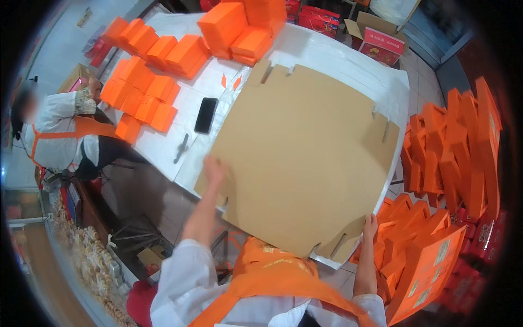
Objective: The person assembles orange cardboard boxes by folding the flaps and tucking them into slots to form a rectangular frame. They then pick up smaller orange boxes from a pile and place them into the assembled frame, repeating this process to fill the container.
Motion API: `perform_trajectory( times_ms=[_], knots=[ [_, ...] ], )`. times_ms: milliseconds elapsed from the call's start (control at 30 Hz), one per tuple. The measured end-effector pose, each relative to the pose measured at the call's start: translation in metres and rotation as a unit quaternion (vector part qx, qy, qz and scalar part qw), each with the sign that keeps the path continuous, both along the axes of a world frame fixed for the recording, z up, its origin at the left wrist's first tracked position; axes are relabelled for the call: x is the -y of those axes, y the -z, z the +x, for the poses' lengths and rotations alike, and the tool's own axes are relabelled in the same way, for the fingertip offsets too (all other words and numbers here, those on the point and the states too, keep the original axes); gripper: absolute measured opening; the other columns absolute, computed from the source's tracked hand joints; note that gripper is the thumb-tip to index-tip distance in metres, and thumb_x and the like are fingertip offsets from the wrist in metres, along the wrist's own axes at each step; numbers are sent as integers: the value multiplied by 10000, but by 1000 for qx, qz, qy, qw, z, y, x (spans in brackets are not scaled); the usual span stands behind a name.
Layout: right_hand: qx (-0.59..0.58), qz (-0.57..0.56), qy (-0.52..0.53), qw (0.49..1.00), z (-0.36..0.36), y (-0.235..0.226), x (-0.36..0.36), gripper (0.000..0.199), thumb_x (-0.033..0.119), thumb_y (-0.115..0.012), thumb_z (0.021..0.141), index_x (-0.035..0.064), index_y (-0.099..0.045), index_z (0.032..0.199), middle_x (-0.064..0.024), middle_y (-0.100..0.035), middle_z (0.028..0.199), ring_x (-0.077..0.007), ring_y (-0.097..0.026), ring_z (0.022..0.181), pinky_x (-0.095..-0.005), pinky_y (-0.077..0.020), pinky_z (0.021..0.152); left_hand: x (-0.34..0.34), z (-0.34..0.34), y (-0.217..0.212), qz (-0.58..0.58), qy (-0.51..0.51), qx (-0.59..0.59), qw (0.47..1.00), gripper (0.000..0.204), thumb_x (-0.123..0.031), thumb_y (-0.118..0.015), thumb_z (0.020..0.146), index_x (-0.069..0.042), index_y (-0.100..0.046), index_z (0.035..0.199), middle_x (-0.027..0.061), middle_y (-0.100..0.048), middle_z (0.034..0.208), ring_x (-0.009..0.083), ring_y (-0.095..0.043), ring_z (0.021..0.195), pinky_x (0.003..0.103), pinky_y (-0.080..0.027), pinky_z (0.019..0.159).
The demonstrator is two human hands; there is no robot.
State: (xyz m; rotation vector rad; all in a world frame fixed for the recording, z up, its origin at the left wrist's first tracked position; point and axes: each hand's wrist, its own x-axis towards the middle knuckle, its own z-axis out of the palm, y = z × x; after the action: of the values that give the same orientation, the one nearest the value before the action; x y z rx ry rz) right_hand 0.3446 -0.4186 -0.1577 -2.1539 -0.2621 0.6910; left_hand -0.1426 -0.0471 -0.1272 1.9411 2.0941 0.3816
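A large flat brown cardboard blank (305,147), with slots and notches cut along its edges, lies on the white-covered table before me. My left hand (215,170), slightly blurred, grips its near left edge. At the near right edge my right hand (370,226) is closed on the cardboard, with part of the fingers hidden. Left of the blank lie a black phone (206,115) and a small dark tool (181,149) that I cannot make out clearly. Two small orange scraps (237,83) rest beyond the phone.
Stacks of orange boxes (139,90) cover the table's far left, with taller stacks (223,27) behind. More orange boxes (414,250) are piled at my right. A co-worker (65,131) in an orange apron sits at the left. An open carton (376,38) stands beyond the table.
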Motion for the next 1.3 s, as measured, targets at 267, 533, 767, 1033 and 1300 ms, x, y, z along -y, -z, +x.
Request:
perform_trajectory(
  times_ms=[267, 533, 767, 1033, 1300],
  knots=[
    [-48, 8, 126, 991, 5, 7, 22, 305, 182, -500, 852, 3, -516, 1099, -56, -578, 936, -143, -542, 824, -271, -438, 728, -78, 5, 12, -148, 35, 224, 963, 447, -207, -636, 730, 15, -489, 1089, 167, -551, 1063, 269, -551, 973, 342, -437, 819],
    [-168, 70, 29, 983, -53, -162, -89, 215, 81, -514, 849, -6, -489, 1045, -73, -568, 990, -141, -543, 877, -271, -449, 760, -83, -23, -14, -201, -46, 246, 947, 464, -186, -629, 747, 26, -463, 1125, 137, -563, 1005, 201, -557, 911, 310, -451, 772],
    [-229, 140, -29, 963, -54, -200, -44, 380, 99, -477, 875, -3, -414, 1235, -75, -545, 1107, -154, -552, 920, -278, -459, 789, -92, -18, -95, -298, 219, 256, 893, 429, -130, -602, 765, -9, -470, 1155, 68, -587, 989, 125, -557, 867, 272, -458, 740],
    [-181, 92, 12, 979, -61, -106, 41, 392, 107, -437, 894, 33, -369, 1273, -96, -527, 1142, -206, -558, 951, -319, -459, 815, 3, -66, -58, -252, 243, 234, 907, 441, -144, -512, 835, -16, -421, 1247, 130, -514, 1185, 205, -497, 1068, 336, -399, 890],
    [339, -271, -137, 890, -156, -93, -19, 532, 213, -438, 890, 82, -250, 1370, -175, -427, 1285, -326, -390, 1191, -370, -317, 969, 95, 44, -95, -94, 199, 153, 963, 577, -348, -476, 860, -45, -331, 1329, 196, -398, 1302, 323, -366, 1201, 395, -276, 1006]
  ],
)
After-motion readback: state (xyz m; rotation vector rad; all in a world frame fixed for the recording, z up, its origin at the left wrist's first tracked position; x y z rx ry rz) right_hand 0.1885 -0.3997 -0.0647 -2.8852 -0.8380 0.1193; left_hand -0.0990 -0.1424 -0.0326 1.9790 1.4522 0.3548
